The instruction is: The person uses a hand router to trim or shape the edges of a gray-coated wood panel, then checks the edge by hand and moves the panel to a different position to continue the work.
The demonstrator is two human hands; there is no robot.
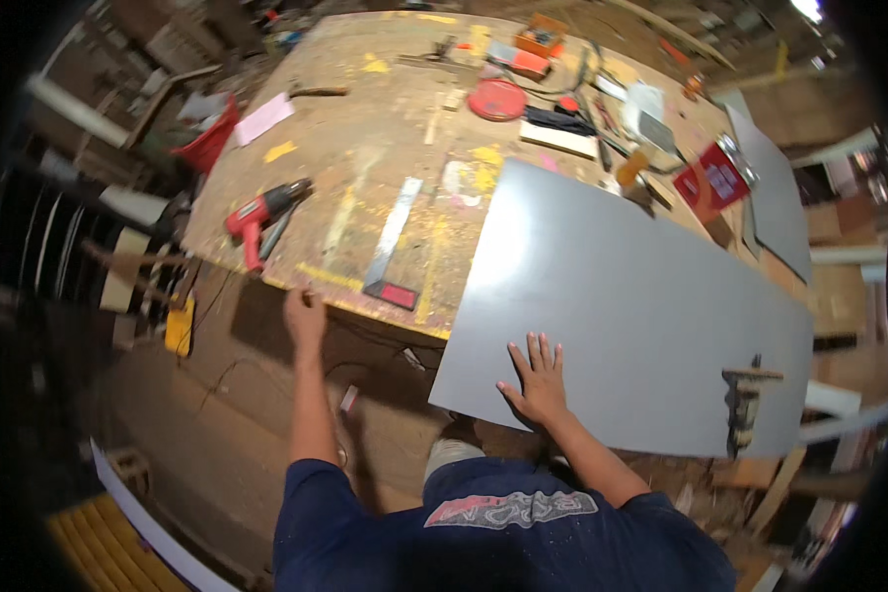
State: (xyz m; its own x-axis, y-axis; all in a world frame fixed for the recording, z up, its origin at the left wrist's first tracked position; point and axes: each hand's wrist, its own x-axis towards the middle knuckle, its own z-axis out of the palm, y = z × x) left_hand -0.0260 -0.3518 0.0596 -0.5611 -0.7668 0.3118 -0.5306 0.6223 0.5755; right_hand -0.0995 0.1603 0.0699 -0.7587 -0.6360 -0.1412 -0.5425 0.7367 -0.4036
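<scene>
My right hand (535, 385) lies spread on a large grey sheet (612, 296) on the right side of the wooden workbench (345, 138). At the bench's front edge, my left hand (304, 318) has curled fingers; what they hold, if anything, is hidden. Just left of it rests a red-and-black heat gun (257, 217), with a grey rod-like tool (274, 234) alongside. A metal try square (393, 237) with a red inset handle lies between that and the sheet. A dark, long tool with a crosspiece (743, 409) sits on the sheet's right part.
Along the back lie a red round lid (496, 99), an orange box (540, 37), hand tools and a red can (710, 180). More grey sheet (775, 197) stands at right. A red bucket (207, 138) is beside the bench. Cables (227, 370) trail on the floor.
</scene>
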